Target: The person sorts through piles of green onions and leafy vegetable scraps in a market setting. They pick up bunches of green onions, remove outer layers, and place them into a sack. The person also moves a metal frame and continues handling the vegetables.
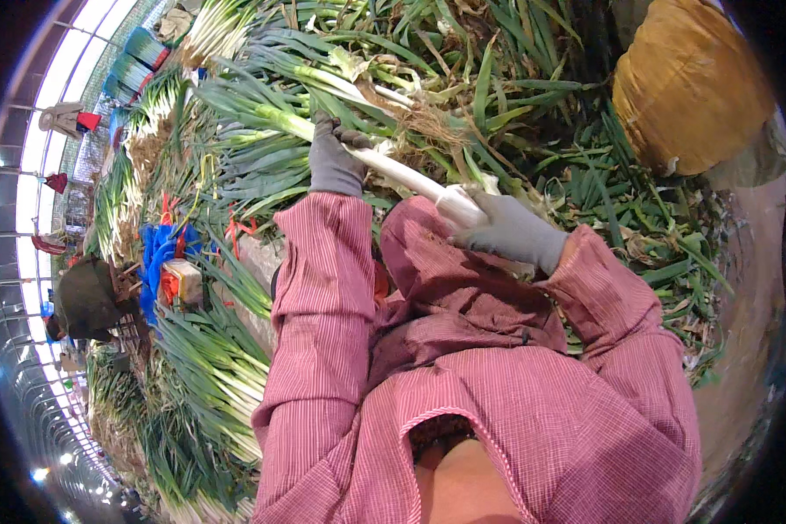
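In the head view, my left hand [337, 160], in a grey glove, is closed around the stalk of a long green onion [399, 171]. Its green leaves fan out beyond the hand to the upper left, and its white shank slants down to the right. My right hand [514, 226], gloved alike, grips the lower end, where a loose white outer layer [458, 206] stands away from the shank. The fingers there are slightly blurred, and the root end is hidden. Just beyond the stalk lie more green onions [262, 157] and one with brown roots [432, 124].
Trimmed leaves [629, 196] cover the ground at right, beside an orange-brown cloth-covered bundle [691, 88]. A pile of green onions [223, 373] lies by my left arm. Blue plastic [154, 262] and a small box [182, 281] are at left. Another person [88, 298] is bent over farther off.
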A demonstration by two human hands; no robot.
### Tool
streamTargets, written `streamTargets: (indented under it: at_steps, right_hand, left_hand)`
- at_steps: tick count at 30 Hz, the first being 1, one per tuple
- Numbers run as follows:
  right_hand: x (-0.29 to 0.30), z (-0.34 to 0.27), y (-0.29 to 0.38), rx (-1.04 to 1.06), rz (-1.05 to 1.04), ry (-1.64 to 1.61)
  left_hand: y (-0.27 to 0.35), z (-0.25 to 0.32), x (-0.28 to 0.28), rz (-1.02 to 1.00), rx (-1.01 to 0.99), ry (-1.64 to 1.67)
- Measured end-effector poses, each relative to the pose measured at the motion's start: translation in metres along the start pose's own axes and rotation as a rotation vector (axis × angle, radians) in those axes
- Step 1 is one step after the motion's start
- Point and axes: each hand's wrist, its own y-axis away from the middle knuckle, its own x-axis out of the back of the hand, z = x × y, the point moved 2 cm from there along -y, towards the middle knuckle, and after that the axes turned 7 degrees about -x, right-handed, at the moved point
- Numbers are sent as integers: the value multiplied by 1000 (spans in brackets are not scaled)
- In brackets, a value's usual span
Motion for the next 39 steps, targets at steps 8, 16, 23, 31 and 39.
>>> streamTargets:
  at_steps: [8, 16, 23, 31, 39]
  right_hand:
    - [15, 12, 66, -151, -57, 278]
    - [71, 89, 150, -548, -90, 85]
    - [85, 105, 110, -121, 523, 468]
    - [-29, -77, 2, 502, 154, 37]
    - [-132, -150, -6, 781, 72, 477]
  left_hand:
    - [-35, 8, 42, 131, 58, 66]
    - [-50, 59, 53, 183, -111, -87]
    - [-27, 112, 46, -101, -72, 268]
    - [76, 114, 36, -252, -245, 407]
    - [203, 136, 81, 199, -781, 27]
